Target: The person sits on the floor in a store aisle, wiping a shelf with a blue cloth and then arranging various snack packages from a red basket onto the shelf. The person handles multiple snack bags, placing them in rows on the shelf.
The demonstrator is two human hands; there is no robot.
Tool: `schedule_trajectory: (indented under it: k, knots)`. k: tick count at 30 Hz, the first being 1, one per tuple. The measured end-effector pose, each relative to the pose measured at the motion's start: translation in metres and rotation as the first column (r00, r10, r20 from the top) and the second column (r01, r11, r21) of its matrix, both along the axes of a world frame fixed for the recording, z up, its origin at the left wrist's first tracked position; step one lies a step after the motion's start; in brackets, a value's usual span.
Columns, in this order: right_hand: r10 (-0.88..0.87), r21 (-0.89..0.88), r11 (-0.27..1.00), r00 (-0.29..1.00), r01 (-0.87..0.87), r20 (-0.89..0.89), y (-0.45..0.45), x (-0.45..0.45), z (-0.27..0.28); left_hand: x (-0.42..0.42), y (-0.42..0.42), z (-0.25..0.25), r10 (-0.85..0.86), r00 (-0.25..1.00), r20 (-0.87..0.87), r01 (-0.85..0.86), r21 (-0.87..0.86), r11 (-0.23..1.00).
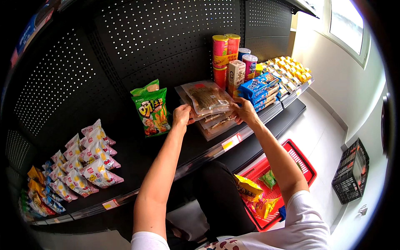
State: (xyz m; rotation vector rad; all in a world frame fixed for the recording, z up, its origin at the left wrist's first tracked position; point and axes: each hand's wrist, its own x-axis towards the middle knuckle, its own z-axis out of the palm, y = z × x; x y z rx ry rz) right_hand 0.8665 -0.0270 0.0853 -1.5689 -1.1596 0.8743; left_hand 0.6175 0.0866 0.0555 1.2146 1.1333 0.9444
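Note:
A stack of flat, clear plastic packets of brown food (207, 97) lies on the black shelf in front of me. My left hand (183, 115) grips the left near corner of the upper packets. At their right near corner, the fingers of my right hand (245, 111) are closed on the packet edges. More flat packets show beneath, slightly fanned out towards the shelf's front edge. Green snack bags (152, 112) stand upright just left of my left hand. Blue biscuit packs (259, 89) are piled close to the right of my right hand.
Snack canisters (220, 47) and an upright carton (236, 76) stand behind the biscuit packs. Small yellow-topped packs (289, 68) fill the shelf's right end; pink-and-white bags (95, 159) stand in rows at left. Below are a red basket (309, 168) holding snack bags and a black crate (351, 172).

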Motion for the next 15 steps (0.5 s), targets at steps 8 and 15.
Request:
schedule_trajectory:
  k: [8, 15]
  knots:
    - [-0.055, 0.063, 0.997, 0.995, 0.049, 0.089, -0.021, -0.006, 0.008, -0.009, -0.031, 0.006, -0.033, 0.998, 0.059, 0.034, -0.01, 0.999]
    - [-0.14, 0.292, 0.95, 0.985, 0.106, 0.099, -0.053, -0.042, 0.022, -0.019, -0.044, 0.006, -0.078, 0.989, 0.123, 0.082, -0.03, 0.996]
